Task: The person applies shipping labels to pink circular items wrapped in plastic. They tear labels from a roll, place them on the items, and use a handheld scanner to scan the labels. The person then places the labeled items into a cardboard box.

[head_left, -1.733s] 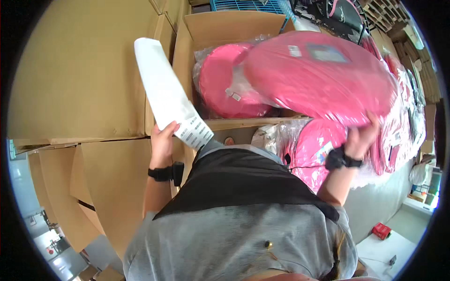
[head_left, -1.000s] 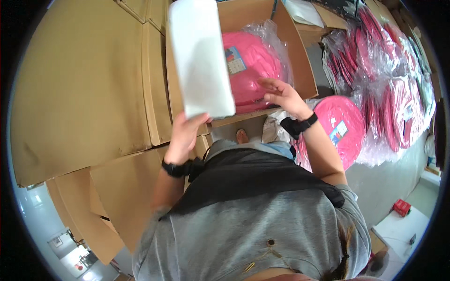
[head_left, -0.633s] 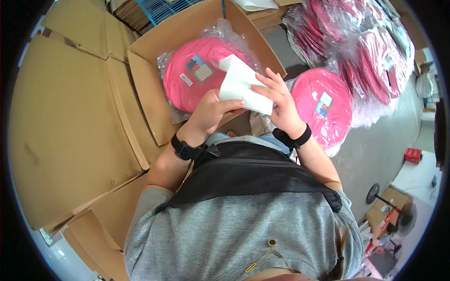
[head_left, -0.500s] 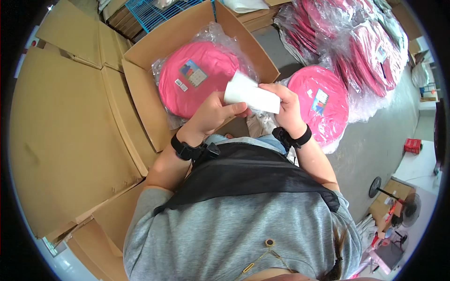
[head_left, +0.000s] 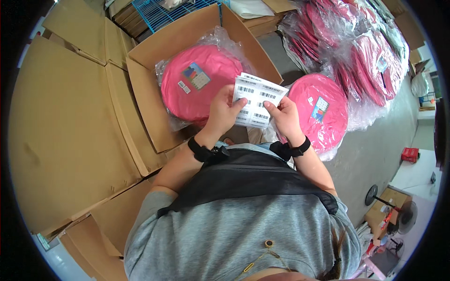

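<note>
Head cam, looking straight down. Both hands are up at about 12 o'clock from the person's chest, holding a white sheet of barcode stickers between them. The left hand is closed on the sheet's left edge, thumb on top, fingers curled underneath. The right hand pinches the lower right side, thumb pressing on the face of the sheet. The sheet is a tilted rectangle with rows of small black-and-white labels, and it floats over the near right corner of the open cardboard box.

Inside that box, at roughly 11 o'clock from the hands, lies a round pink disc in a clear plastic bag. It carries a small coloured square label and a little white sticker beside it, both near the middle-left of its face. Just to the right of the hands, at 3 o'clock, a second bagged pink disc lies outside the box on the grey floor, with a similar coloured label and a tiny white tag. Farther out at 1 to 2 o'clock is a heap of more bagged pink discs, overlapping each other.

Flattened brown cardboard sheets fill the whole left side. A blue wire rack peeks in at the top. Both wrists wear black straps.
</note>
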Available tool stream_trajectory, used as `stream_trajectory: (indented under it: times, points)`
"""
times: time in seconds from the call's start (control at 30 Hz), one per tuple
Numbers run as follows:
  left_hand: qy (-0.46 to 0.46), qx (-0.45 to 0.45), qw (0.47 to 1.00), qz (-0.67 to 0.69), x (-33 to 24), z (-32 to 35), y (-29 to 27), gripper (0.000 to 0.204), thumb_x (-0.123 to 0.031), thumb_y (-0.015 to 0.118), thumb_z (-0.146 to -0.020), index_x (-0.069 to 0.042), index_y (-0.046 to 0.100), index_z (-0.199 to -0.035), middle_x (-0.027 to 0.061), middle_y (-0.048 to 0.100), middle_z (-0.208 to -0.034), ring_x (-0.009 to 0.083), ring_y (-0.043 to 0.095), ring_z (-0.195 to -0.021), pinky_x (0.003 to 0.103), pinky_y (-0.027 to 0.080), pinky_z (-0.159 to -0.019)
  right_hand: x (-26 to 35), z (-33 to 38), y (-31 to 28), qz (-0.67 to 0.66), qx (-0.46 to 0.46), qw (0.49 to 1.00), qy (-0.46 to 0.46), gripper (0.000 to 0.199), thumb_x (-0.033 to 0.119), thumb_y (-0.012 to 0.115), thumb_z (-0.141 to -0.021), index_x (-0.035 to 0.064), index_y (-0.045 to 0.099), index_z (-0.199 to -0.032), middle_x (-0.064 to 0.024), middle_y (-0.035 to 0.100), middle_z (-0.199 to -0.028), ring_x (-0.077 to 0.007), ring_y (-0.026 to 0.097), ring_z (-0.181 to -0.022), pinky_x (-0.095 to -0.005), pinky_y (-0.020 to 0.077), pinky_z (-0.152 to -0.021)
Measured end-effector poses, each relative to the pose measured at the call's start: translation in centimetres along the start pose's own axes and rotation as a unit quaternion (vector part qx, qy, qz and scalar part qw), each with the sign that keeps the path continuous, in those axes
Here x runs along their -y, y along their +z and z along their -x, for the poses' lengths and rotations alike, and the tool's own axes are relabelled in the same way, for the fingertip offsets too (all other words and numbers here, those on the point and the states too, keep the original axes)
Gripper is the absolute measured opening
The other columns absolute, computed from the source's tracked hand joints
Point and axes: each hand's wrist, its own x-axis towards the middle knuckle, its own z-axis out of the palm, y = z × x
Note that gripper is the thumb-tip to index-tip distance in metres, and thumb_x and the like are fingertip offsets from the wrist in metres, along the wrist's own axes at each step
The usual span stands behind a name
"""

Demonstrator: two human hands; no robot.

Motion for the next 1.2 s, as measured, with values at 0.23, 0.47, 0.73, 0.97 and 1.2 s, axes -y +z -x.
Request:
stream_trajectory:
  times: [0.23, 0.47, 0.73, 0.97, 1.2]
  points:
    - [-0.065, -0.042, 0.994, 0.076, -0.5, 0.3, -1.3, 0.01, -0.004, 0.061, -0.08, 0.0, 0.058, -0.088, 0.0026, 0.061, -0.077, 0.0082, 0.055, -0.069, 0.023, 0.044, -0.062, 1.0, -0.1, 0.4, 0.018, 0.071, 0.997, -0.029, 0.022, 0.007, 0.055, -0.086, -0.004, 0.055, -0.105, -0.0032, 0.061, -0.095, -0.0078, 0.054, -0.084, -0.0231, 0.0439, -0.076]
    - [-0.092, -0.015, 0.989, 0.117, 0.9, -0.5, -3.9, 0.01, -0.003, 0.06, -0.081, 0.0, 0.058, -0.09, 0.0032, 0.062, -0.083, 0.0098, 0.057, -0.074, 0.024, 0.046, -0.067, 2.1, -1.0, -1.8, 0.068, 0.032, 0.997, -0.027, 0.02, 0.005, 0.057, -0.084, -0.0044, 0.059, -0.101, -0.0041, 0.063, -0.09, -0.0081, 0.056, -0.082, -0.0231, 0.0446, -0.075]
    - [-0.042, 0.04, 0.982, 0.182, -0.4, -0.2, -2.9, 0.015, -0.003, 0.057, -0.083, -0.001, 0.056, -0.097, 0.0056, 0.061, -0.095, 0.0129, 0.057, -0.087, 0.026, 0.045, -0.079, 2.0, -2.1, -1.5, 0.064, -0.029, 0.996, -0.059, 0.025, 0.0, 0.063, -0.077, -0.0039, 0.058, -0.102, -0.0063, 0.063, -0.094, -0.0097, 0.058, -0.084, -0.0237, 0.0464, -0.075]
    - [-0.009, -0.125, 0.953, 0.277, 0.3, -0.8, -7.4, 0.015, 0.001, 0.056, -0.078, -0.004, 0.056, -0.092, 0.0066, 0.061, -0.091, 0.0179, 0.058, -0.087, 0.029, 0.044, -0.083, 1.2, -4.0, -3.5, -0.03, -0.138, 0.988, -0.057, 0.02, 0.004, 0.063, -0.079, -0.0028, 0.059, -0.098, -0.0076, 0.064, -0.092, -0.0096, 0.059, -0.079, -0.0215, 0.0462, -0.07]
    - [0.159, -0.045, 0.881, 0.443, -0.9, -1.1, -15.2, 0.021, -0.028, 0.047, -0.083, -0.011, 0.046, -0.071, 0.0015, 0.044, -0.071, 0.0184, 0.043, -0.077, 0.043, 0.028, -0.099, 0.1, -4.9, -7.6, -0.17, -0.229, 0.957, -0.049, 0.022, 0.005, 0.058, -0.082, -0.0007, 0.055, -0.104, -0.0082, 0.061, -0.099, -0.016, 0.06, -0.087, -0.0273, 0.047, -0.077]
